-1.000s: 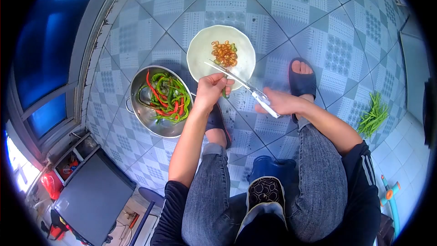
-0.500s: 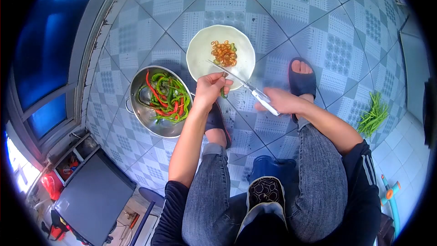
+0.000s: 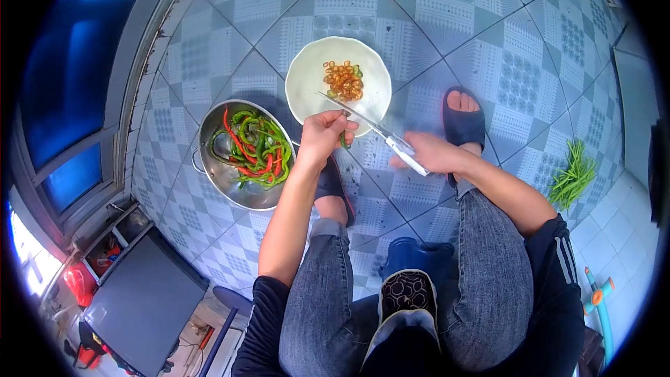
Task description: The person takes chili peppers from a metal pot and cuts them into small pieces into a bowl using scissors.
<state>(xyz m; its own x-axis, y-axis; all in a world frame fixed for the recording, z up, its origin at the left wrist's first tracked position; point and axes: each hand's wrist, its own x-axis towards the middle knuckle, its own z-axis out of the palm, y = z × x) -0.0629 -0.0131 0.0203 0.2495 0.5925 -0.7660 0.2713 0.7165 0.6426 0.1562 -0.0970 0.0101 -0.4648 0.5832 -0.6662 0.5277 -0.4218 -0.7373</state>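
My left hand (image 3: pixel 321 138) is closed around a green chili pepper (image 3: pixel 345 139), whose lower end hangs below the fingers. My right hand (image 3: pixel 434 153) grips the white handles of a pair of scissors (image 3: pixel 406 154). The blades point up and left, passing by my left fingertips and over the near part of a cream bowl (image 3: pixel 304 84). Inside that bowl lies a small heap of cut chili rings (image 3: pixel 344 84), mostly orange-red with a few green. Left of my left hand stands a steel pot (image 3: pixel 259 200) of whole green and red chili peppers (image 3: pixel 259 146).
A bundle of thin green stalks (image 3: pixel 572 174) lies on the tiled floor (image 3: pixel 412 21) at the right. My sandaled feet (image 3: pixel 463 119) flank the work area. A dark-topped cabinet (image 3: pixel 143 300) stands lower left, beneath the window (image 3: pixel 91 63). A blue object (image 3: pixel 412 255) is between my knees.
Almost nothing differs. The scissors and both hands stay in nearly the same place, with only a very slight shift of the blades.
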